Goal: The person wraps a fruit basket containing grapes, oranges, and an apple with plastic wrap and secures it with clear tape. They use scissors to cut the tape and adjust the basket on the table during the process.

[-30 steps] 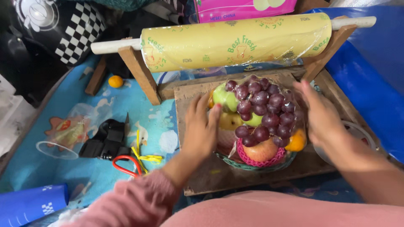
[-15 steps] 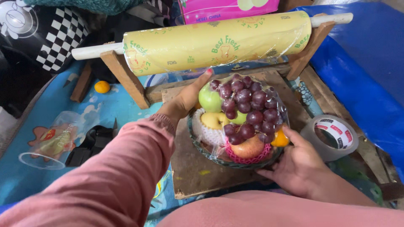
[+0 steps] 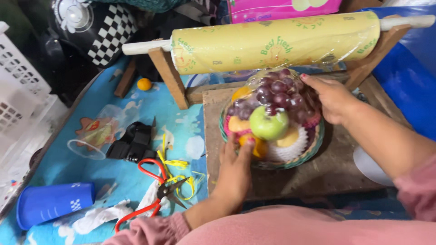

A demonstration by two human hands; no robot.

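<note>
Saw a round woven fruit basket (image 3: 313,149) sitting on a brown wooden board (image 3: 327,174), with clear wrap pulled over the fruit. Held on two sides: left hand (image 3: 236,170) flat against the near-left rim, fingers (image 3: 240,149) spread open and pressing on the wrap by an orange piece; right hand (image 3: 334,97) on the far-right side, fingers curled loosely over the wrap, not closed tight. Piled inside were dark purple grapes (image 3: 277,90), a green apple (image 3: 269,123) in front of them, and a white foam net (image 3: 293,147) beside it. Hung just behind the basket, across the way, was a big yellow roll of cling wrap (image 3: 272,43) on a wooden stand (image 3: 170,77). Lay off to the left on the blue mat (image 3: 113,181): red-handled scissors (image 3: 154,193), yellow twist ties (image 3: 175,163), a black tape holder (image 3: 131,143), a clear plastic cup (image 3: 97,136) on its side, a blue cup (image 3: 54,202), and a small orange (image 3: 144,84) farther back. Stood at the far left, a white plastic crate (image 3: 20,90).
</note>
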